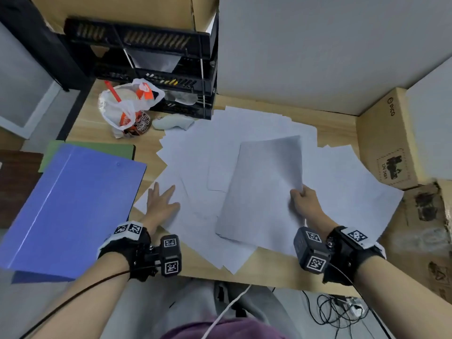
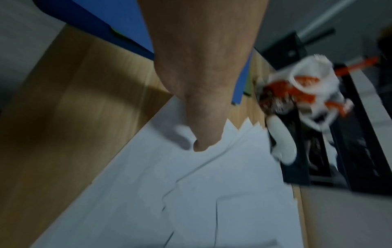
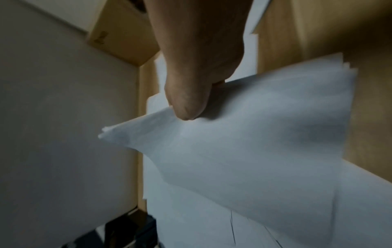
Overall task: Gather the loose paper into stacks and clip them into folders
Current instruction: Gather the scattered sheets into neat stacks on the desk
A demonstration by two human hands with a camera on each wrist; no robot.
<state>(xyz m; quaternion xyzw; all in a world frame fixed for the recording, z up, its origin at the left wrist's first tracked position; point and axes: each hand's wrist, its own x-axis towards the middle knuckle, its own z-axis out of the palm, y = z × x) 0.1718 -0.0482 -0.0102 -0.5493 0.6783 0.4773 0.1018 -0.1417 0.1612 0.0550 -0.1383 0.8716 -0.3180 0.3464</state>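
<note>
Left hand (image 1: 162, 200): extended forward, palm down, fingers straight and spread, lying flat on the loose white paper sheets (image 1: 195, 152). In the left wrist view the hand (image 2: 203, 94) appears from behind, with one fingertip (image 2: 199, 147) touching the sheets (image 2: 191, 193).

Right hand (image 1: 304, 200): raised, fingers curled, thumb on top, pinching the edge of a thin stack of white paper sheets (image 1: 261, 189) lifted above the others. In the right wrist view the thumb (image 3: 186, 100) presses down on the stack (image 3: 254, 142), which bends at the pinch.

Both forearms are bare. Each wrist carries a black strap with a camera block bearing black-and-white square markers
</note>
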